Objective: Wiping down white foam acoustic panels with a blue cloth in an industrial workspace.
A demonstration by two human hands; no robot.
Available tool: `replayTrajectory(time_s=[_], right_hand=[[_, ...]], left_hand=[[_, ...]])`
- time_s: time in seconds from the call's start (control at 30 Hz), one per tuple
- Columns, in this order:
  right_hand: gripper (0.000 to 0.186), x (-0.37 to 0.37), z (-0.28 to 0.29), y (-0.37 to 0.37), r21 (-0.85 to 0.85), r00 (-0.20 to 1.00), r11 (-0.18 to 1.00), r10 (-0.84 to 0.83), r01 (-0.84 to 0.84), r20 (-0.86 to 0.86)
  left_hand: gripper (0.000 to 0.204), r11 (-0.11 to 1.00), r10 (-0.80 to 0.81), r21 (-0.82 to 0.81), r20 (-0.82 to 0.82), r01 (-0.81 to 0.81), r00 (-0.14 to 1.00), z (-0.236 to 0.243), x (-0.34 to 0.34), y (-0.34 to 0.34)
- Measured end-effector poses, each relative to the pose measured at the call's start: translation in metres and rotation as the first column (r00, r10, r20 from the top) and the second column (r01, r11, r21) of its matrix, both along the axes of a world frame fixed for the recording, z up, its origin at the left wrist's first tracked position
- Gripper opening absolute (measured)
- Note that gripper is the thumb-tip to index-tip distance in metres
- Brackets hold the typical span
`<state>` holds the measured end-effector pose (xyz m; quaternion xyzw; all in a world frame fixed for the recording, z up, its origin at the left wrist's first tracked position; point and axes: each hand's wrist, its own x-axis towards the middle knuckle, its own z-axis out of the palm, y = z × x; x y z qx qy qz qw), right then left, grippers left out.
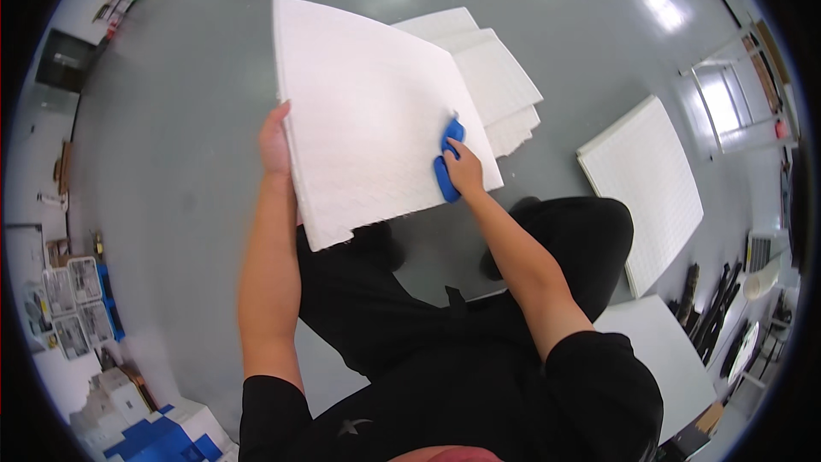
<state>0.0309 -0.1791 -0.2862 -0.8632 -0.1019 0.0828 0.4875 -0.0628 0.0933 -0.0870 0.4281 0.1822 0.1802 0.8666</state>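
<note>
A thick white foam-like board (372,94) with a faint surface texture is held up in front of me, tilted above my knees. Its lower left corner is ragged. My left hand (275,141) is closed on the board's left edge, thumb on the front face; the other fingers are hidden behind it. Near the board's lower right part, my right hand (464,168) grips a blue handheld tool (453,131) with a small greyish tip at its upper end. The tool lies over the board's face; whether it touches cannot be made out.
Several similar white sheets (500,77) lie stacked behind the board on the grey floor (188,197). A thick white grid-patterned pad (650,180) rests at right. Clear bins (77,299) stand far left, and blue-and-white boxes (162,436) at lower left.
</note>
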Motion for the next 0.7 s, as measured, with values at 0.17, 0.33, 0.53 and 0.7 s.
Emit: replayTrajectory(time_s=[0.17, 0.33, 0.53, 0.7], right_hand=[[0.036, -0.023, 0.079, 0.053, 0.104, 0.977, 0.976, 0.179, -0.191, 0.112], [0.038, -0.017, 0.169, 0.153, 0.242, 0.864, 0.872, 0.311, -0.425, 0.396], [0.037, 0.06, 0.231, 0.256, 0.188, 0.872, 0.888, 0.338, -0.42, 0.354], [0.036, 0.044, 0.232, 0.256, 0.072, 0.841, 0.926, 0.301, -0.37, 0.45]], left_hand=[[0.046, 1.0, 0.015, -0.013, 0.038, -0.015, 0.999, 0.015, 0.0, -0.01], [0.052, 0.992, -0.016, -0.124, 0.065, 0.024, 0.998, 0.023, -0.002, -0.012], [0.064, 0.98, -0.045, -0.187, 0.133, 0.07, 0.99, 0.022, 0.0, -0.019], [0.073, 0.981, -0.009, -0.195, 0.073, 0.023, 0.997, 0.027, 0.003, -0.024]])
